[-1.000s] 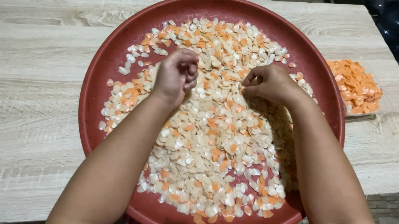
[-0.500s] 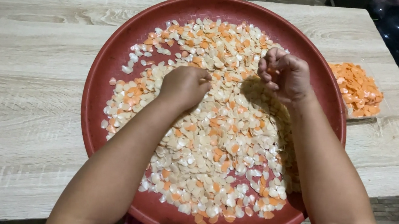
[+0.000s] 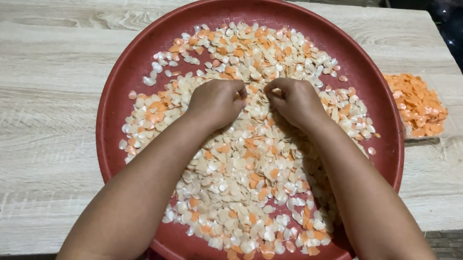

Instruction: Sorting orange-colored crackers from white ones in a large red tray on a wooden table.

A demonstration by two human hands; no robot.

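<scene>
Your right hand [image 3: 297, 101] has come back from the far side to the middle, close beside your left hand [image 3: 217, 101]. Both sets of fingers are curled together, pinching at the white and orange petals [image 3: 239, 165] in the big red tray [image 3: 128, 73] on the counter [image 3: 28, 97].

A large round red tray [image 3: 122, 78] sits on a pale wood-grain table [image 3: 28, 97] and is spread with small flat white and orange pieces [image 3: 237, 188]. The left hand [image 3: 217, 101] and the right hand [image 3: 294, 101] rest knuckles-up on the pieces near the tray's middle, close together, fingers curled down into the layer. To the right of the tray, a separate pile of orange pieces [image 3: 416, 103] lies on the table.
</scene>
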